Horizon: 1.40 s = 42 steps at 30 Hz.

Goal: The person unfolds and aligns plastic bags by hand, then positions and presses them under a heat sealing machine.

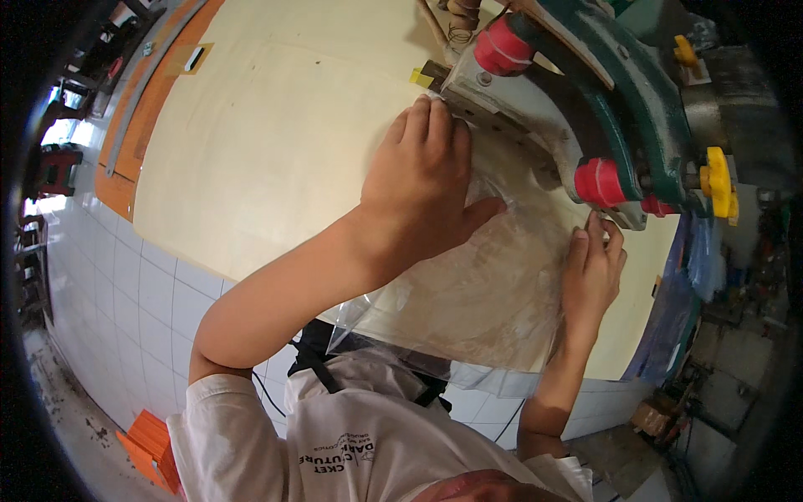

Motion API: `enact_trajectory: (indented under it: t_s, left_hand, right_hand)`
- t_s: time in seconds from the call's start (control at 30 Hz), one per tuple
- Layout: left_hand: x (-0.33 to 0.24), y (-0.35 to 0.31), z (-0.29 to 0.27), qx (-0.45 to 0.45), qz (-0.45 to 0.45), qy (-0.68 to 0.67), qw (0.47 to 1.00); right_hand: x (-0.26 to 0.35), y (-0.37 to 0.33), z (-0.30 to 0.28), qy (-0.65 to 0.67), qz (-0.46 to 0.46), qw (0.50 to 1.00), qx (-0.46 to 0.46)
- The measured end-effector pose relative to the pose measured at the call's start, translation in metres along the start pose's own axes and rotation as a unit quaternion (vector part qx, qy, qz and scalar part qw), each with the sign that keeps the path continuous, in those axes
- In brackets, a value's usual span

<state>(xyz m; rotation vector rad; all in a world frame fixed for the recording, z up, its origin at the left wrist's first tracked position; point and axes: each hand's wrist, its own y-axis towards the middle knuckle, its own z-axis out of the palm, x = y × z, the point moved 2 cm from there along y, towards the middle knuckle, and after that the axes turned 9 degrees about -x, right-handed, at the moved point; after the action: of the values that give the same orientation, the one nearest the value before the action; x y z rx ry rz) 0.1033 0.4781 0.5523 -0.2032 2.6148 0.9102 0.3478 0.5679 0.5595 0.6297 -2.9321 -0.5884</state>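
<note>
A clear plastic bag or sheet (477,293) lies creased over the pale tabletop, its near end hanging past the front edge. My left hand (422,167) lies over its far left part, fingers stretched to the metal bar (493,117) of a green machine (615,92). The left thumb is spread out across the plastic. At the right side of the bag, my right hand (594,268) rests with slightly bent fingers, their tips at the lower end of the bar. Whether the right fingertips touch the bar is hard to see.
Red knobs (598,182) and yellow knobs (718,186) stick out from the machine. A bent metal strip (150,88) lies on an orange-brown board at the far left. Blue plastic (707,259) hangs at the right. An orange object (152,448) is on the tiled floor (125,284).
</note>
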Motion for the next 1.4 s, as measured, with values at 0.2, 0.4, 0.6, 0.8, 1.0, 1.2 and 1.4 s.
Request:
enact_trajectory:
  t_s: [0.2, 0.4, 0.6, 0.8, 1.0, 1.2, 1.4]
  left_hand:
    - [0.001, 0.001, -0.003, -0.016, 0.007, -0.033, 0.999]
    - [0.01, -0.001, -0.016, 0.016, 0.005, -0.065, 0.998]
    - [0.008, 0.005, -0.016, 0.064, -0.011, -0.074, 0.995]
    - [0.001, 0.008, -0.023, 0.096, 0.013, -0.026, 0.995]
    - [-0.006, 0.006, -0.022, 0.126, -0.01, 0.009, 0.992]
    - [-0.005, 0.007, -0.019, 0.133, -0.021, -0.014, 0.991]
    - [-0.006, 0.009, -0.021, 0.147, -0.034, -0.017, 0.988]
  right_hand:
    - [-0.002, 0.0, -0.001, -0.003, -0.001, 1.0, -0.005]
    - [0.0, 0.002, -0.006, 0.042, 0.002, 0.999, 0.004]
    - [-0.017, -0.001, -0.01, 0.058, -0.037, 0.998, 0.001]
    - [-0.011, -0.005, -0.003, 0.054, -0.054, 0.995, -0.07]
    - [-0.017, -0.012, 0.002, 0.057, -0.052, 0.994, -0.083]
    - [-0.019, -0.01, 0.007, 0.057, -0.043, 0.995, -0.066]
    - [-0.017, -0.008, 0.001, 0.05, -0.028, 0.998, -0.039]
